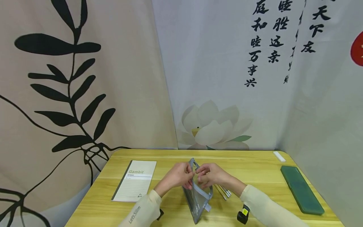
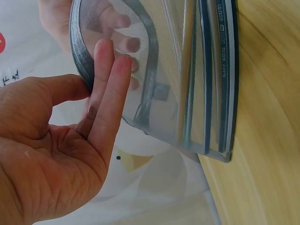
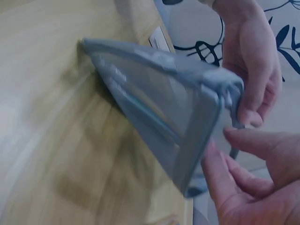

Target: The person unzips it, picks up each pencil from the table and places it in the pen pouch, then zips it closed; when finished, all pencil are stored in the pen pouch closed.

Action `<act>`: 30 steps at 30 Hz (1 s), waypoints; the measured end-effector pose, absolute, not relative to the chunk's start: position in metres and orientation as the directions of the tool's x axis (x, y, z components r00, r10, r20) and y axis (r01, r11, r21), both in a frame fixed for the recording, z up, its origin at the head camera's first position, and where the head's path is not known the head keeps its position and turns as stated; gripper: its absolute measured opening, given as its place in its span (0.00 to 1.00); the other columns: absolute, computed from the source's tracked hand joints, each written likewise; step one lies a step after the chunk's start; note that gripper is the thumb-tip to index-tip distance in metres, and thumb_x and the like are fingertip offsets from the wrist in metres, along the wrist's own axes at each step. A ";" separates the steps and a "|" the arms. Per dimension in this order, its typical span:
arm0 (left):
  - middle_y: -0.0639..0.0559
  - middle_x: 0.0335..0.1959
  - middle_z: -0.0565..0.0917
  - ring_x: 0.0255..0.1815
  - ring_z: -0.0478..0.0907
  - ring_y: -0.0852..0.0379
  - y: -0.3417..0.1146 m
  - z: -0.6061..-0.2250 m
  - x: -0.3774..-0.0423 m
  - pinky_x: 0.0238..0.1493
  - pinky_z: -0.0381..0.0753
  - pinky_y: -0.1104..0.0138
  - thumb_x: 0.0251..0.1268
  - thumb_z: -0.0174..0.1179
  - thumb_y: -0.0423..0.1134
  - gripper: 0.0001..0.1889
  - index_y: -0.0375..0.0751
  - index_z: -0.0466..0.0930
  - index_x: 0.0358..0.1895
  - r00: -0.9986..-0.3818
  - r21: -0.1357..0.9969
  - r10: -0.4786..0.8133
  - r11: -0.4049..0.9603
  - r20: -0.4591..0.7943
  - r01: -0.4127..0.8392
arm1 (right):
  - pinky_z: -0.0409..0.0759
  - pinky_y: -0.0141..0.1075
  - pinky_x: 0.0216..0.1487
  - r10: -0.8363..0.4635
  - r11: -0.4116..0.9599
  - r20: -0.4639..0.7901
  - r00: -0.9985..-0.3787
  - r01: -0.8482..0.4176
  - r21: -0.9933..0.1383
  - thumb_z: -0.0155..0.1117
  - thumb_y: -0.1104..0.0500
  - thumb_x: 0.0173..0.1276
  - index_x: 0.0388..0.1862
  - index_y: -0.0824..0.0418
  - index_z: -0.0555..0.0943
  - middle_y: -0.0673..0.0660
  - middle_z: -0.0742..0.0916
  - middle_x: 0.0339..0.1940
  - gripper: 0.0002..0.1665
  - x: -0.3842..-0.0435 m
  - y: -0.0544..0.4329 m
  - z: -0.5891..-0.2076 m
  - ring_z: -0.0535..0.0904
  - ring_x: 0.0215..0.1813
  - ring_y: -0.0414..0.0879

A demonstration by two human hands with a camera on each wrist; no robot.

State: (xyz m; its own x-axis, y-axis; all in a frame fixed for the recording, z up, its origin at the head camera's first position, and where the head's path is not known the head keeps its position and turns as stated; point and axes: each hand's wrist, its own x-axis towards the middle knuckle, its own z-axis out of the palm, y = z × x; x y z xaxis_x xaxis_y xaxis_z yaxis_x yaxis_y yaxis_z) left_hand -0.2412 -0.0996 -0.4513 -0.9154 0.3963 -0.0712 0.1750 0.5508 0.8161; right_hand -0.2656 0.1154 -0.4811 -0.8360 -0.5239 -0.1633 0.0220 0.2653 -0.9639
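Observation:
A grey see-through mesh pencil pouch (image 1: 190, 201) stands tilted over the table between both hands, its top edge parted. My left hand (image 1: 178, 175) pinches one side of that edge between thumb and fingers. At the opposite side, my right hand (image 1: 212, 175) holds the rim by its fingertips, thumb toward the opening. Through the mesh in the left wrist view, several pencils (image 2: 206, 89) lie along the pouch's lower side. The right hand's fingertips (image 2: 133, 45) also show through the mesh there. More pencils (image 1: 221, 191) lie on the table just right of the pouch, partly hidden by the right forearm.
A Gambit notebook (image 1: 136, 181) lies at the left of the wooden table (image 1: 93, 206). To the right is a dark green case (image 1: 302, 189), with a small white block (image 1: 279, 156) near the back right corner. Fabric walls stand close behind and beside the table.

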 end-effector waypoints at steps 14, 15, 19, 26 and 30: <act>0.44 0.23 0.87 0.22 0.89 0.45 -0.105 -0.453 -0.241 0.26 0.92 0.58 0.78 0.59 0.34 0.09 0.36 0.77 0.34 -0.923 0.826 0.379 0.542 -0.072 0.158 | 0.92 0.51 0.35 -0.401 0.409 -0.108 -0.910 -0.073 -0.910 0.69 0.56 0.75 0.60 0.65 0.81 0.58 0.82 0.39 0.20 -0.293 0.167 -0.486 0.84 0.37 0.56; 0.44 0.23 0.87 0.22 0.89 0.45 -0.106 -0.452 -0.241 0.25 0.92 0.59 0.78 0.59 0.34 0.09 0.36 0.77 0.34 -0.922 0.825 0.380 0.542 -0.071 0.159 | 0.92 0.51 0.35 -0.389 0.417 -0.110 -0.914 -0.068 -0.906 0.70 0.56 0.74 0.59 0.65 0.81 0.58 0.82 0.39 0.20 -0.295 0.169 -0.487 0.84 0.37 0.56; 0.44 0.23 0.87 0.22 0.89 0.46 -0.106 -0.451 -0.241 0.25 0.92 0.59 0.79 0.58 0.33 0.09 0.36 0.77 0.35 -0.922 0.821 0.382 0.546 -0.068 0.165 | 0.91 0.48 0.33 -0.373 0.452 -0.126 -0.919 -0.061 -0.890 0.71 0.56 0.74 0.58 0.65 0.81 0.59 0.81 0.41 0.19 -0.302 0.178 -0.496 0.84 0.36 0.54; 0.45 0.23 0.86 0.22 0.89 0.46 -0.106 -0.452 -0.243 0.31 0.93 0.50 0.79 0.59 0.34 0.09 0.37 0.78 0.35 -0.923 0.822 0.380 0.546 -0.069 0.163 | 0.78 0.35 0.26 -0.402 0.485 -0.180 -0.898 -0.042 -0.874 0.64 0.66 0.75 0.58 0.70 0.78 0.61 0.82 0.40 0.16 -0.309 0.187 -0.514 0.77 0.30 0.46; 0.45 0.23 0.86 0.22 0.89 0.45 -0.105 -0.452 -0.243 0.32 0.93 0.49 0.79 0.59 0.34 0.09 0.36 0.78 0.35 -0.922 0.823 0.381 0.545 -0.072 0.161 | 0.73 0.32 0.26 -0.460 0.463 -0.186 -0.868 -0.056 -0.884 0.63 0.71 0.72 0.59 0.73 0.77 0.65 0.84 0.40 0.18 -0.313 0.190 -0.523 0.74 0.29 0.44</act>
State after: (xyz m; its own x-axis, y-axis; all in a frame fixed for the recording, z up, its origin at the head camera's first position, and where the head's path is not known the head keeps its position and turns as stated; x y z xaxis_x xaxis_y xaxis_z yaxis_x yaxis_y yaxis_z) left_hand -0.2425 -0.1053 -0.4524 -0.9219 0.3807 -0.0715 0.1614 0.5454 0.8225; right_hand -0.3126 0.1905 -0.5229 -0.8681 -0.4601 -0.1865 -0.0556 0.4633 -0.8844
